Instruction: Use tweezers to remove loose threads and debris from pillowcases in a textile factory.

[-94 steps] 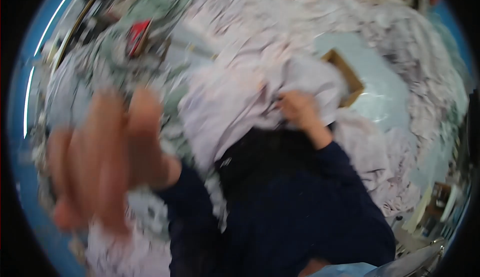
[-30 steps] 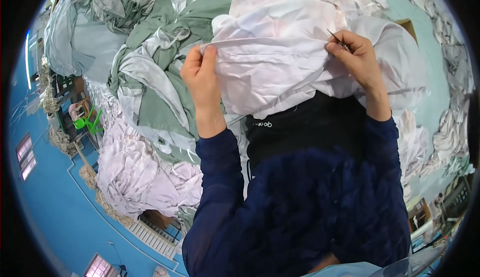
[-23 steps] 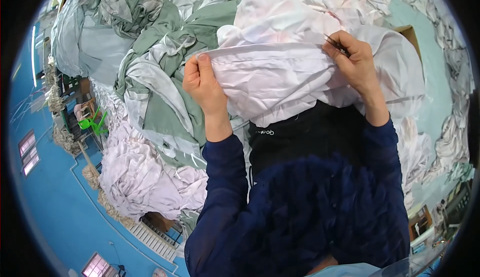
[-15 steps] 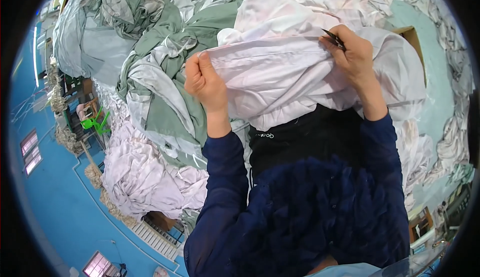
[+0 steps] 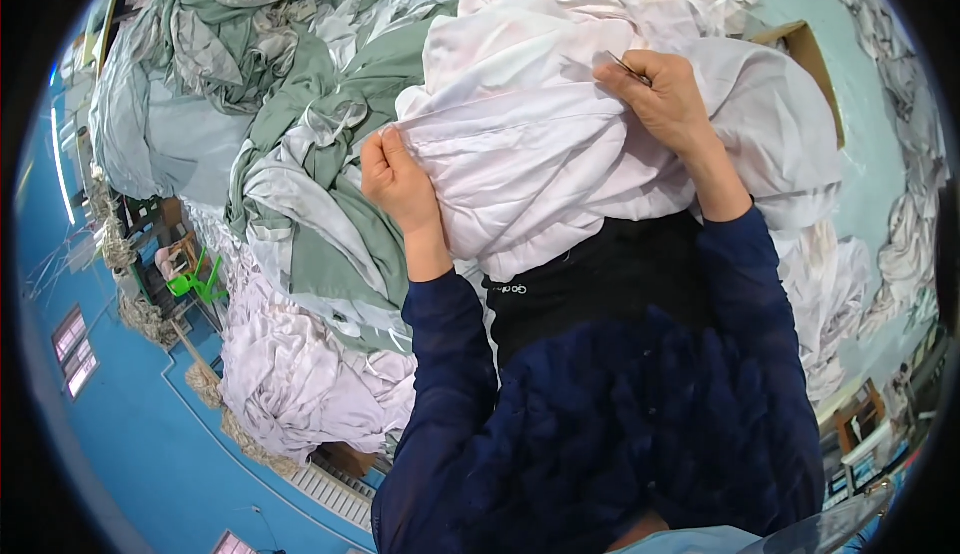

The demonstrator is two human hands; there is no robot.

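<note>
A pale pinkish-white cloth (image 5: 530,174) lies gathered over my lap, its seamed upper edge stretched between my hands. My left hand (image 5: 402,182) is closed, pinching the left end of that edge between thumb and fingers. At the other end my right hand (image 5: 662,102) is closed too. It grips small dark thread snips (image 5: 634,70), their pointed tip sticking out past the fingers. The fingertips of this hand meet the cloth edge; how firmly they pinch it is partly hidden.
Green and white fabric (image 5: 340,194) is heaped to the left, with a lilac-white pile (image 5: 310,374) below it. A cardboard box (image 5: 808,59) shows its edge at the right. A bright green plastic object (image 5: 205,279) stands by the blue floor (image 5: 140,394).
Both hands have shifted slightly left in the view, and the right hand has come closer to the left. The snips' blades, spread before, now look closer together. The cloth edge tilts more.
</note>
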